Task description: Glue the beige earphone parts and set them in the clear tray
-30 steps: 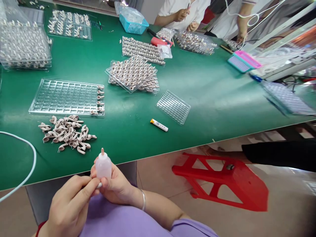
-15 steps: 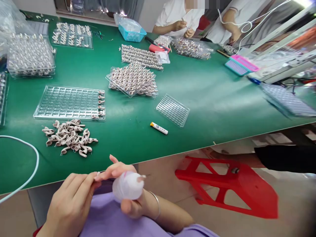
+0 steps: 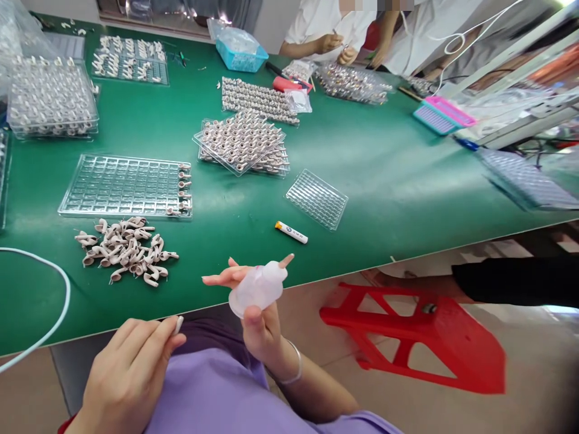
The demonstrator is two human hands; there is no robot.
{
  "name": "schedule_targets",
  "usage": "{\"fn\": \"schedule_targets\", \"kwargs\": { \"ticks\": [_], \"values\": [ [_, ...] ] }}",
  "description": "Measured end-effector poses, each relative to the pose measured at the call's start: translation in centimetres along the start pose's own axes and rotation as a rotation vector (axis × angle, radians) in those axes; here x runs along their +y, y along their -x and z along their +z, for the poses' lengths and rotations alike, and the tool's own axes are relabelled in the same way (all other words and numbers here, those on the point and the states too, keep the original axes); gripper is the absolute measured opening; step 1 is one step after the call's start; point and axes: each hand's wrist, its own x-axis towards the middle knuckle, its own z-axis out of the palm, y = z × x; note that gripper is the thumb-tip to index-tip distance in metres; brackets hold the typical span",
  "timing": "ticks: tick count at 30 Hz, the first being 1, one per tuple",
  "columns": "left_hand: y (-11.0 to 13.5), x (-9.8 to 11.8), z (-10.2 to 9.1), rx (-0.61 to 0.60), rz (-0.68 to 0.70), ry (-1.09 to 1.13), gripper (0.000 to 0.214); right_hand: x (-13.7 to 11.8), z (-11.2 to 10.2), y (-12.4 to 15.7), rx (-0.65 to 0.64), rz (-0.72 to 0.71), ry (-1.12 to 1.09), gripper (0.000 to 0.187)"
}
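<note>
My left hand [image 3: 129,367] is closed, low in front of the purple top. It pinches what looks like an earbud shell [image 3: 180,325] between thumb and fingertips; just a pale end shows. My right hand [image 3: 260,328] holds a translucent squeeze bottle [image 3: 257,289] with a thin brownish nozzle, tilted up to the right, near the table edge. Some of its fingers stretch out to the left behind the bottle. A heap of beige earbud shells [image 3: 131,250] lies on the table beyond my left hand. Behind it, a clear compartment tray [image 3: 122,187] has several shells along its right side.
On the green table [image 3: 398,175] are stacked full trays [image 3: 242,141], a small clear tray [image 3: 316,199], a white tube with an orange end [image 3: 291,232], and a blue basket [image 3: 242,57]. A white cable [image 3: 63,295] curves at left. A red stool [image 3: 420,337] stands right. Co-workers [image 3: 330,36] sit opposite.
My right hand has moved up and right with the squeeze bottle, away from my left hand, where its fingers were close to the left fingertips. The left hand has hardly moved.
</note>
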Motion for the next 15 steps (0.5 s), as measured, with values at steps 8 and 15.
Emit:
{"fn": "schedule_targets", "kwargs": {
  "ticks": [8, 15],
  "values": [
    [-0.4, 0.1, 0.0, 0.0, -0.125, 0.169, 0.01, 2.5, -2.5, 1.7, 0.008, 0.081, 0.247, 0.037],
    [-0.6, 0.3, 0.3, -0.002, -0.133, 0.184, 0.009, 2.3, -4.5, 4.3, 0.136, 0.2, 0.148, 0.032]
  ]
}}
